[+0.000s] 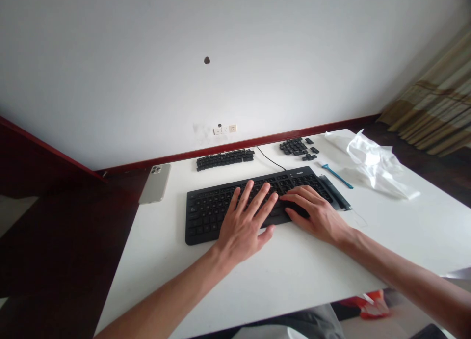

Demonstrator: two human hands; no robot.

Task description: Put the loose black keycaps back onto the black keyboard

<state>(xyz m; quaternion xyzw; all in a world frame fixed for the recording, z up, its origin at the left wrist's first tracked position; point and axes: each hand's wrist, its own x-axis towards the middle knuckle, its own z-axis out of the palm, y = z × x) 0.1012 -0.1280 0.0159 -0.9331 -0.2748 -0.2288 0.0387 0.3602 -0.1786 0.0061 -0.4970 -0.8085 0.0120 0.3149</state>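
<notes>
A black keyboard (pixel 206 214) lies on the white table (pixel 279 275). My left hand (pixel 245 221) rests flat on the keyboard's middle keys with its fingers spread, open. My right hand (pixel 312 209) lies on the keys just to its right, fingers stretched out leftwards and touching the keyboard, holding nothing. The fingertips of both hands nearly meet over the middle rows.
Behind the keyboard lie a row of loose black keycaps (pixel 225 159) and a second cluster of keycaps (pixel 296 147). A phone (pixel 155 183) sits face down at the table's left edge. A blue-handled tool (pixel 336 176) and crumpled white plastic (pixel 375 165) lie at the right.
</notes>
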